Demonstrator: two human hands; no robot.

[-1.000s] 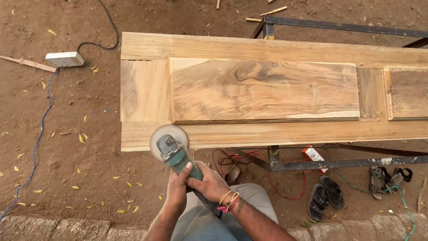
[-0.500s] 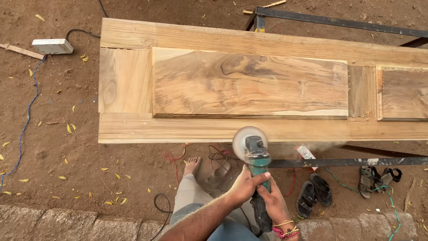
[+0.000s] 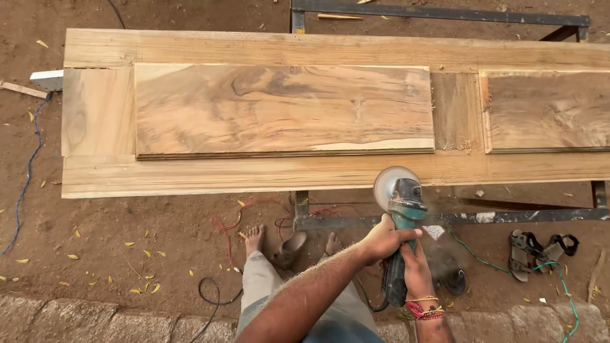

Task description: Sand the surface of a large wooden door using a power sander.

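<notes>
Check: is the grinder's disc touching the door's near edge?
Touching. The head view shows the disc overlapping the door edge, with dust coming off there.

Head-worn view, steeply downward, near

Teal angle grinder (image 3: 402, 209) w/ round sanding disc (tilted) at wooden door's (image 3: 254, 174) near edge.

A door (image 3: 254, 174) lies flat across a metal stand (image 3: 445, 219) on the ground, with a grinder (image 3: 400, 203) at its near edge, right of centre. The left hand (image 3: 381, 240) grips the grinder ahead of the right hand (image 3: 416, 262). Sandals (image 3: 540, 248) lie to the right under the stand, cables (image 3: 229, 222) to the left, and a kerb (image 3: 95, 321) runs nearest the camera.
</notes>
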